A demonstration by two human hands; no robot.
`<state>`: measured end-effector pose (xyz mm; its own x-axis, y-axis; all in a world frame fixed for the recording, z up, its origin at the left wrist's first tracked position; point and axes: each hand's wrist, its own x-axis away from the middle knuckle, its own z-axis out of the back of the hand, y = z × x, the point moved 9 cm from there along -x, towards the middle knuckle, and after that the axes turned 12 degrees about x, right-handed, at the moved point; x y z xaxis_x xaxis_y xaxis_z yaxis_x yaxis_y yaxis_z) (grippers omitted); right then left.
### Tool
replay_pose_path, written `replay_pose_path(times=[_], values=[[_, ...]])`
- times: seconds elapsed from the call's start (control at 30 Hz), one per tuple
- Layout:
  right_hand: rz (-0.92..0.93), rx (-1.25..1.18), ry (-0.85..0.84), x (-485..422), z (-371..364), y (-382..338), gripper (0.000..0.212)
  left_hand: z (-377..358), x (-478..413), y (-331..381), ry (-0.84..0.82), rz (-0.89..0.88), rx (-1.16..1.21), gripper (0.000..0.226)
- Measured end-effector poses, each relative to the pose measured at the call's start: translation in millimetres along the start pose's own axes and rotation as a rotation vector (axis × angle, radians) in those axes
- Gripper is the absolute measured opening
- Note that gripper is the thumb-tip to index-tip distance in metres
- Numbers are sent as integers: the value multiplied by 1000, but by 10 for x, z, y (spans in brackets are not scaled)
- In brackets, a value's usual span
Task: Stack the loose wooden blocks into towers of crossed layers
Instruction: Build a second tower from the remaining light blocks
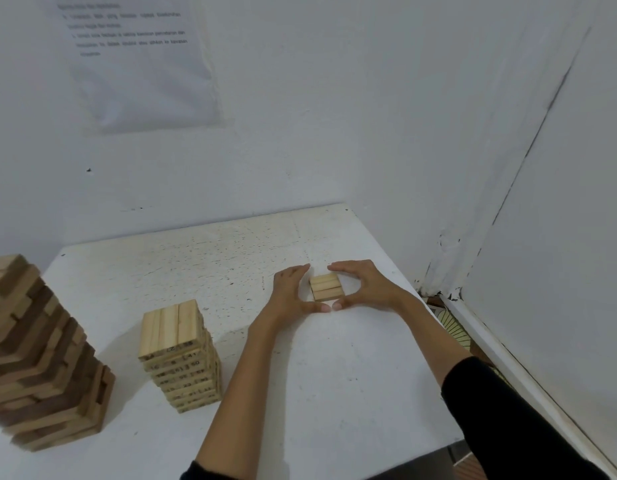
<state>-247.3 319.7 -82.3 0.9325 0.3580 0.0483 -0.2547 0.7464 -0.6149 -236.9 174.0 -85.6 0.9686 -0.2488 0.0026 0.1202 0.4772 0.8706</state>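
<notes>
left hand and right hand, loosely curved, gripping nothing, frame a three-block layer near the counter's far right corner.

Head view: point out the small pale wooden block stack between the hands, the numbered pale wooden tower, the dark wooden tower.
small pale wooden block stack (325,287), head view, top layer.
numbered pale wooden tower (182,372), head view, numbered front face.
dark wooden tower (40,362), head view, mid side.
</notes>
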Motion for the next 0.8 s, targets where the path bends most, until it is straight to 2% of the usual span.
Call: replay_pose_path(times=[0.07, 0.27, 0.8], values=[[1, 8, -2, -10, 20, -13, 81, 54, -24, -9, 9, -11, 71, 96], [34, -34, 59, 30, 125, -94, 63, 82, 7, -3, 67, -68, 140, 87], [70, -73, 140, 109, 199, -175, 67, 134, 111, 175, 54, -149, 141, 85]])
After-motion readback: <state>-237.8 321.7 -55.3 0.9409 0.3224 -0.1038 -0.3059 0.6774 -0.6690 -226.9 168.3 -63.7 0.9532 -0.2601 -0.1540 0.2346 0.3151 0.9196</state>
